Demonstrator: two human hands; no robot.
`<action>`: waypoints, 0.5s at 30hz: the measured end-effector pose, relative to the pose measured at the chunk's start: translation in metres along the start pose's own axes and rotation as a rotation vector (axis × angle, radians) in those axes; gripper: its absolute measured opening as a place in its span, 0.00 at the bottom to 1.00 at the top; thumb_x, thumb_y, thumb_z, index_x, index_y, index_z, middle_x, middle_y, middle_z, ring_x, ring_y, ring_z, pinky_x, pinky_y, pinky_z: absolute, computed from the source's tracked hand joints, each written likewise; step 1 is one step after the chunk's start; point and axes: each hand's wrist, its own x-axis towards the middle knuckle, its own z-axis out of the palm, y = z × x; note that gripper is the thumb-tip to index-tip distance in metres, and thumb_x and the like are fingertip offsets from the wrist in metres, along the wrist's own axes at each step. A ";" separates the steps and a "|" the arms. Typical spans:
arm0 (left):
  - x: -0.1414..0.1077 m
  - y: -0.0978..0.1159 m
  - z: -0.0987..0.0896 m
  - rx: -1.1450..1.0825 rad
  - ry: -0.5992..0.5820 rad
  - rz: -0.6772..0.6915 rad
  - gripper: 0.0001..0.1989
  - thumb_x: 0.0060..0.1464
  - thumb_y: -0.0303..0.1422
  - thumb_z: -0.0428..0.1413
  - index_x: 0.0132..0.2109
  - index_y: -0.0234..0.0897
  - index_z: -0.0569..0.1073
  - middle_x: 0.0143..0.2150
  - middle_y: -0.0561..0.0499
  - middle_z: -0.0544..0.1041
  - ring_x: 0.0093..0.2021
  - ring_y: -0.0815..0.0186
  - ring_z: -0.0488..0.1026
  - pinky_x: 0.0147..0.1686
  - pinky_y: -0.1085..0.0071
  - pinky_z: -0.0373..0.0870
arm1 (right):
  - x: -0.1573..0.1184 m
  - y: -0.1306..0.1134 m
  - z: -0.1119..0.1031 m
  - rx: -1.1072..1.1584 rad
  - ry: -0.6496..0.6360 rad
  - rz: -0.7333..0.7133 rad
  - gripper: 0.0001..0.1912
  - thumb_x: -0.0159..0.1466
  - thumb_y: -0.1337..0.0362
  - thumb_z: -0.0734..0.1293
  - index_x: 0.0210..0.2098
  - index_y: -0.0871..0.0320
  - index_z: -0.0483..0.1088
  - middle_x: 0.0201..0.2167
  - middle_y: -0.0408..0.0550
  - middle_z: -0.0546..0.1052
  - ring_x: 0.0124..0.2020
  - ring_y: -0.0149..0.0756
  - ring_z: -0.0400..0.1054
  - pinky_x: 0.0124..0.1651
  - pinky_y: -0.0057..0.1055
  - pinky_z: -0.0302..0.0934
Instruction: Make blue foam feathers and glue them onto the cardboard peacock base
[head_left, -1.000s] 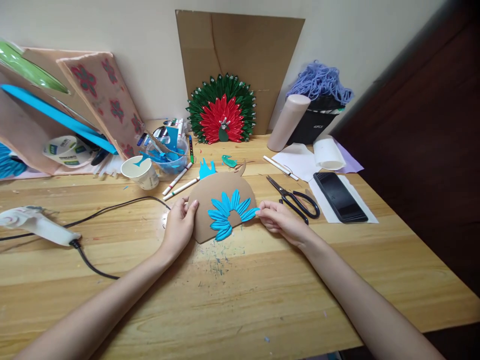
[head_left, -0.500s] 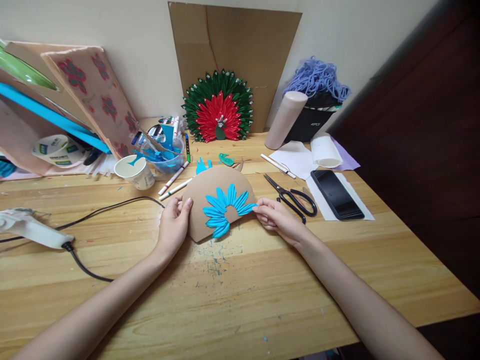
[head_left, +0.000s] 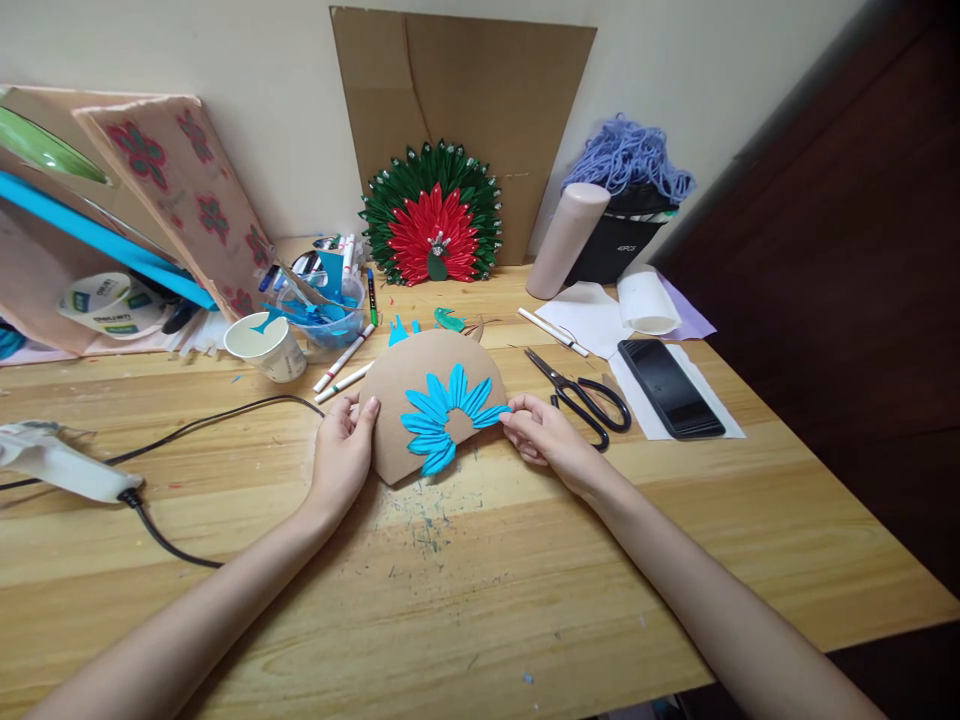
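Note:
A rounded cardboard piece [head_left: 386, 430] is held tilted above the wooden table. Its left edge is in my left hand [head_left: 343, 450], thumb on the front and fingers mostly hidden behind. Several blue pleated petals [head_left: 429, 422] fan out on the cardboard around a bare round centre. The fingers of my right hand [head_left: 544, 437] pinch the tip of the rightmost blue petal [head_left: 491, 415], whose inner end lies by the centre. Behind stands a green and red petal fan [head_left: 433, 215] with a small bird figure on it.
Black-handled scissors [head_left: 581, 395] and a phone [head_left: 671, 390] lie to the right. A corded white tool [head_left: 71, 465] is at the left, near a paper cup [head_left: 266, 350] and a tub of blue scraps [head_left: 322, 320]. Markers [head_left: 345, 357] lie behind the cardboard.
The view has shifted slightly. Both hands keep their holds, and the cardboard with its petals has barely moved.

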 end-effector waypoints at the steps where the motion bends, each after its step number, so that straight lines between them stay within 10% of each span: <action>1: 0.000 0.000 0.000 0.003 0.002 0.002 0.19 0.50 0.42 0.55 0.44 0.34 0.68 0.34 0.47 0.77 0.33 0.62 0.75 0.34 0.68 0.71 | 0.000 0.000 0.000 -0.011 0.009 -0.006 0.16 0.52 0.56 0.68 0.29 0.56 0.57 0.15 0.32 0.63 0.11 0.18 0.46 0.13 0.17 0.35; 15: -0.001 0.000 0.001 0.003 0.017 0.012 0.17 0.51 0.41 0.55 0.43 0.34 0.68 0.35 0.48 0.77 0.34 0.62 0.74 0.35 0.68 0.71 | -0.005 -0.004 0.000 -0.071 0.079 -0.045 0.17 0.52 0.53 0.69 0.26 0.58 0.60 0.17 0.36 0.64 0.14 0.19 0.50 0.14 0.18 0.40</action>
